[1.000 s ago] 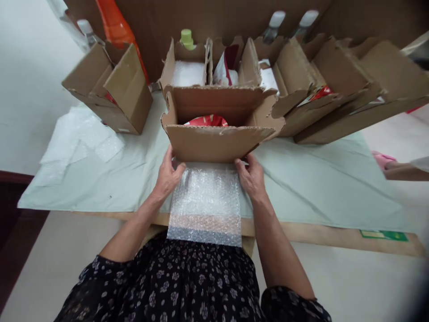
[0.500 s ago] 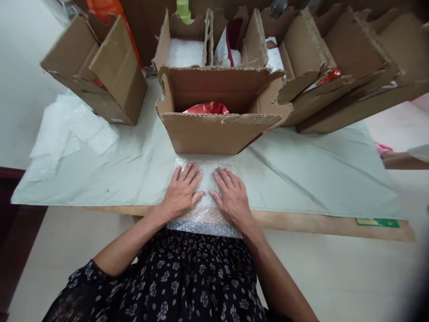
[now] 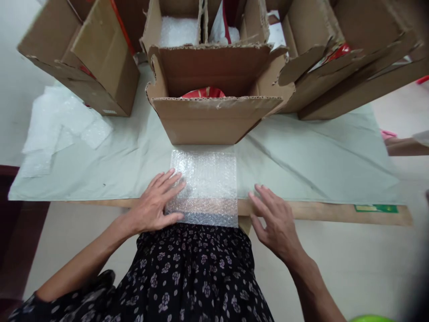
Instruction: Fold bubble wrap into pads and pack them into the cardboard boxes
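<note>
A clear sheet of bubble wrap (image 3: 208,179) lies flat on the cloth-covered table, its near end hanging over the front edge towards my lap. My left hand (image 3: 160,201) is open with fingers spread, the fingertips over the sheet's left side. To the right of the sheet, apart from it, my right hand (image 3: 273,219) hovers near the table edge with its fingers loosely stretched and nothing in them. Just beyond the sheet stands an open cardboard box (image 3: 214,120) with a red packet (image 3: 204,92) inside.
Several open cardboard boxes line the back, one holding bubble wrap (image 3: 179,31). At the left stands another cardboard box (image 3: 122,80), with loose bubble wrap pieces (image 3: 60,120) beside it. Pale green cloth (image 3: 318,161) covers the table; its wooden edge (image 3: 318,214) shows in front.
Both hands have moved apart from the middle of the bubble wrap, the left one to its left side, the right one off it to the right. The view has shifted slightly.
</note>
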`<action>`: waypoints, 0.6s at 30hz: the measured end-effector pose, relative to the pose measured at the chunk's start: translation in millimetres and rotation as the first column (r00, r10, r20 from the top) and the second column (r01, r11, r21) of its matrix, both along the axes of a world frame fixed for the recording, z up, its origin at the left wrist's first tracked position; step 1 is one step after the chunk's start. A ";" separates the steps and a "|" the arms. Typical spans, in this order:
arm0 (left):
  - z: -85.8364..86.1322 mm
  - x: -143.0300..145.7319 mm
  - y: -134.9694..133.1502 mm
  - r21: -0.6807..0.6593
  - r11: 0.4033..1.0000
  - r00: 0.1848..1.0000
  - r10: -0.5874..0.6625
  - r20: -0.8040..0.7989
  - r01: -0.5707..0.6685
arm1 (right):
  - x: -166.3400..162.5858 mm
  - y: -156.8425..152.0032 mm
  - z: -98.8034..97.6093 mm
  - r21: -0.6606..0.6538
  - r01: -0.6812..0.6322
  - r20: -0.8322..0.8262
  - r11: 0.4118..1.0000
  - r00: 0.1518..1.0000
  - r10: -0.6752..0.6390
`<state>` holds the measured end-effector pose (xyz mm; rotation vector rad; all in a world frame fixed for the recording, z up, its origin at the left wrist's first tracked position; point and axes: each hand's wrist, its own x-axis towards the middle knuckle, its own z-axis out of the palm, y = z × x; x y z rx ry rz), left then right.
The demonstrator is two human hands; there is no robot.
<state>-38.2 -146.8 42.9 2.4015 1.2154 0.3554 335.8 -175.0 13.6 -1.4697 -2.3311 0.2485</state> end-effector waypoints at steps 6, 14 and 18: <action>-0.4 -12.0 -22.8 -0.053 0.987 0.984 -0.158 -0.077 0.154 | -21.6 -12.1 -14.2 -0.036 -0.104 -0.051 0.994 0.994 0.102; -10.6 -1.2 -8.5 0.040 0.987 0.949 0.135 0.286 -0.153 | -42.2 10.1 5.6 -0.290 0.103 -0.446 0.951 0.865 -0.230; -6.7 16.3 11.2 -0.146 0.895 0.833 0.445 0.328 -0.421 | -54.2 27.7 9.1 -0.394 0.288 -0.435 0.873 0.778 -0.453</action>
